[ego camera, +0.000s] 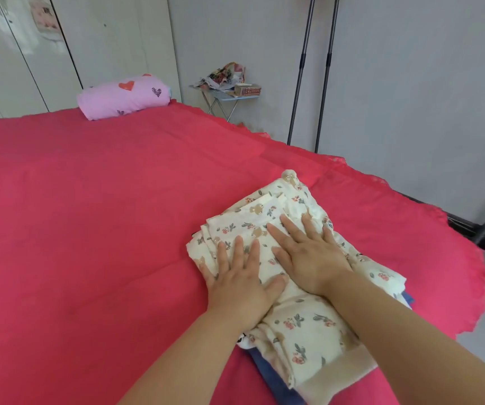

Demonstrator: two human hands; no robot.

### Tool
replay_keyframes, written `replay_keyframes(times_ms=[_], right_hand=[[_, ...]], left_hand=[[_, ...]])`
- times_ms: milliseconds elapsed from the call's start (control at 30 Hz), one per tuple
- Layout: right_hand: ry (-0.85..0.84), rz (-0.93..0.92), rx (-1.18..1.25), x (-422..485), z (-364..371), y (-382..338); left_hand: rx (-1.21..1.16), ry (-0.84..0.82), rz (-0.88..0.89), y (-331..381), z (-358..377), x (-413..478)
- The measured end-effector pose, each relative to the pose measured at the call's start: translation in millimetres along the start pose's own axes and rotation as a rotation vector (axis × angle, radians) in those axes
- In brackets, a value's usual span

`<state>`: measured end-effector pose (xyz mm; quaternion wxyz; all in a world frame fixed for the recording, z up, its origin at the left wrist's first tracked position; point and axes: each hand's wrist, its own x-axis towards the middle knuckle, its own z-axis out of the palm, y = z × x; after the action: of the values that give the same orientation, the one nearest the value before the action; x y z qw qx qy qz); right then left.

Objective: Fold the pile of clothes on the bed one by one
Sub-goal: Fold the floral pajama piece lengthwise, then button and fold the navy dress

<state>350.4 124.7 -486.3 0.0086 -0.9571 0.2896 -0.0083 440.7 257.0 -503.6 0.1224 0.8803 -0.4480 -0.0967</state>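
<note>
At the far left edge of the bed (89,229) we see a pink pillow (122,96). Near the bed's right edge our left hand (239,283) lies flat, fingers spread, on the cream floral garment (302,325). Our right hand (311,255) presses flat beside it. Blue cloth (273,378) peeks from beneath.

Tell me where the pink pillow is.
Head view, upper left: the pillow lies at the far end of the red bed, by the wardrobe doors, left of the folding table.
</note>
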Motion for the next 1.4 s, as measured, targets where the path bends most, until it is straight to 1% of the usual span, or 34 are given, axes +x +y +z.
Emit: replay_keyframes(times_ms=[200, 300, 400, 500, 600, 700, 967, 1200, 1400], right_hand=[[-0.029, 0.027, 0.005, -16, -7, -9], [-0.087, 0.058, 0.006, -34, -18, -13], [-0.171, 0.11, 0.031, -55, -33, -26], [-0.151, 0.112, 0.082, -80, -50, -56], [-0.115, 0.021, 0.098, -108, -66, -100], [-0.078, -0.125, 0.074, -132, -80, -153], [0.021, -0.473, 0.09, -196, -106, -314], [0.015, -0.677, 0.082, -254, -115, -436], [-0.009, -0.818, 0.038, -274, -105, -518]], left_hand=[[0.003, -0.045, 0.018, 1, -7, -15], [-0.006, -0.046, 0.054, -1, -16, -38], [-0.027, -0.004, 0.064, -8, -30, -68], [-0.008, 0.084, 0.04, -24, -53, -101], [0.044, 0.121, -0.033, -49, -79, -139], [0.092, 0.128, -0.137, -81, -105, -185], [0.126, 0.202, -0.407, -179, -166, -342], [0.107, 0.277, -0.645, -259, -194, -482], [0.086, 0.288, -0.799, -326, -194, -547]])
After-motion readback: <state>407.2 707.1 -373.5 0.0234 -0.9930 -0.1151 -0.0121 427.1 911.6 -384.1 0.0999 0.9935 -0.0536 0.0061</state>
